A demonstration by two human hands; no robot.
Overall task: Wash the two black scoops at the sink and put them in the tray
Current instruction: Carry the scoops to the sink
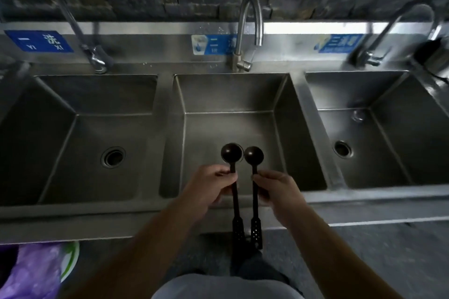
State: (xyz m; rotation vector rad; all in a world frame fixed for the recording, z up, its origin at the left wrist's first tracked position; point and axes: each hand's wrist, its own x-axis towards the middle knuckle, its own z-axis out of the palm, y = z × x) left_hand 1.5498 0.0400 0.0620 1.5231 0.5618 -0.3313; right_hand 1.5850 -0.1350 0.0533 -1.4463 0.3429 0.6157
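Observation:
Two black long-handled scoops hang side by side over the middle sink basin (230, 94). My left hand (209, 187) grips the handle of the left scoop (231, 153) just below its round bowl. My right hand (279, 189) pinches the handle of the right scoop (254, 155) in the same place. Both bowls point away from me above the basin floor, and the perforated handle ends stick out past the sink's front edge. The middle faucet (250, 31) stands behind the basin with no water visible. No tray is in view.
A left basin (80, 109) and a right basin (379, 109) flank the middle one, each with its own faucet. A dark object (435, 56) sits at the far right rim. A purple bag (31, 272) and a green-rimmed white object lie below the counter at left.

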